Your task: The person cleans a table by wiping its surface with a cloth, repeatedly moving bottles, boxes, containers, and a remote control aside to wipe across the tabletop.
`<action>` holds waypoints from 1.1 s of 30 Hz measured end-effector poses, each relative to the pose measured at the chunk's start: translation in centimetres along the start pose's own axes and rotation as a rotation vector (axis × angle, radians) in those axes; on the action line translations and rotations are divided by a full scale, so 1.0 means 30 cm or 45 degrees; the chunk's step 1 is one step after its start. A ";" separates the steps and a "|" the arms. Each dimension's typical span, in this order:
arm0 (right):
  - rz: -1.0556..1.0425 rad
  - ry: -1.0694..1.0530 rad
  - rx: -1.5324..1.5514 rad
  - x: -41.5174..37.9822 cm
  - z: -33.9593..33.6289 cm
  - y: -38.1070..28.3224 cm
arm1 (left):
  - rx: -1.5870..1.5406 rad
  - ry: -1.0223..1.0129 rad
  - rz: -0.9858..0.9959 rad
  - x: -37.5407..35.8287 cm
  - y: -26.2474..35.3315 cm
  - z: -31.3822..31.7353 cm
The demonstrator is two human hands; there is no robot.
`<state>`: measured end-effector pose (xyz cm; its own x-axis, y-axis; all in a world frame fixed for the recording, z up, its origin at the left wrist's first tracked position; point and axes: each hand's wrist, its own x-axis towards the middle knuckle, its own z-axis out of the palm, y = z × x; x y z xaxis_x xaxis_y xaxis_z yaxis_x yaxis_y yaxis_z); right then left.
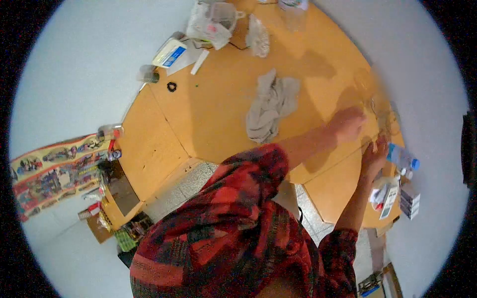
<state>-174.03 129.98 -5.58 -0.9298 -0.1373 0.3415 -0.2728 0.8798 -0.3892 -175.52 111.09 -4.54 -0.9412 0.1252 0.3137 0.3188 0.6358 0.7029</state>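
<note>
My left hand (349,124) reaches across the wooden table toward its right edge, with its fingers curled in, slightly blurred. What it holds, if anything, I cannot make out. Just below it, my right hand (376,153) is raised near the wall with its fingers apart and pointing up. A blurred see-through object (381,111) stands beyond both hands at the table's edge. Right beside my right hand lies a clear bottle with a blue cap (401,157). A crumpled grey cloth (272,109) rests on the table, left of my left hand.
Along the far side are a clear plastic container (222,15) with plastic bags, a white-and-blue box (170,53), a white strip (200,62) and a black ring (172,87). A glass (148,74) sits by the left wall. White boxes (390,201) stand at the right edge.
</note>
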 end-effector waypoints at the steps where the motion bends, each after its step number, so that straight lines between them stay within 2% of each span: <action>1: 0.053 -0.108 -0.046 -0.047 0.025 0.017 | -0.133 -0.243 -0.059 -0.080 0.007 -0.101; 2: 0.208 -0.157 0.297 -0.102 0.054 -0.026 | -0.177 -0.286 -0.160 -0.190 -0.008 -0.157; 4: 0.130 -0.288 0.299 -0.199 0.098 -0.182 | -0.278 -0.305 -0.290 -0.425 -0.058 -0.238; 5: 0.139 -0.391 0.459 -0.227 0.083 -0.337 | -0.336 -0.288 -0.316 -0.541 -0.081 -0.291; 6: 0.042 -0.407 0.495 -0.289 0.134 -0.408 | -0.365 -0.266 -0.396 -0.660 -0.093 -0.359; 8: -0.097 -0.703 0.493 -0.405 0.234 -0.527 | -0.334 -0.215 -0.547 -0.904 -0.139 -0.450; 10: -0.492 -0.759 0.526 -0.461 0.306 -0.699 | -0.224 -0.217 -0.753 -1.085 -0.209 -0.559; 11: -0.583 -0.783 0.501 -0.504 0.373 -0.778 | -0.171 -0.250 -0.886 -1.158 -0.242 -0.631; 12: -0.613 -0.792 0.489 -0.506 0.392 -0.866 | -0.182 -0.220 -0.891 -1.195 -0.269 -0.702; 14: -0.643 -0.992 0.596 -0.508 0.423 -1.066 | -0.063 -0.147 -1.232 -1.260 -0.343 -0.857; 16: -0.695 -1.015 0.584 -0.510 0.477 -1.236 | -0.190 0.349 -1.293 -1.338 -0.442 -0.972; 18: -0.744 -1.034 0.564 -0.499 0.516 -1.405 | -0.295 0.538 -1.449 -1.426 -0.543 -1.080; 20: -0.636 -1.222 0.506 -0.483 0.543 -1.570 | -0.163 0.719 -1.289 -1.551 -0.670 -1.152; 22: -0.763 -1.142 0.509 -0.477 0.621 -1.687 | 0.474 0.578 -1.290 -1.702 -0.881 -1.143; 23: -0.857 -1.055 0.535 -0.475 0.647 -1.721 | 0.517 0.680 -1.310 -1.722 -0.899 -1.197; 24: -0.801 -1.081 0.544 -0.464 0.662 -1.770 | 0.563 0.777 -1.327 -1.735 -0.895 -1.247; 25: -0.747 -1.093 0.560 -0.437 0.694 -1.822 | 0.534 0.768 -1.326 -1.754 -0.905 -1.274; 27: -0.777 -0.968 0.621 -0.399 0.806 -1.851 | 0.495 1.065 -1.190 -1.785 -0.936 -1.305; 28: -0.779 -0.974 0.604 -0.367 0.846 -1.875 | 0.478 1.069 -1.197 -1.797 -0.954 -1.290; 30: -0.892 -0.856 0.439 -0.304 0.930 -1.928 | 0.600 1.150 -0.961 -1.813 -0.992 -1.256; 33: -0.817 -0.845 0.388 -0.244 1.033 -2.024 | 0.684 1.135 -1.051 -1.799 -0.982 -1.243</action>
<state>-158.32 63.47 -10.96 -0.5063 -0.8609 0.0502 -0.7422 0.4054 -0.5337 -129.96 57.22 -18.38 -0.3756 -0.8485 0.3728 -0.5846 0.5291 0.6151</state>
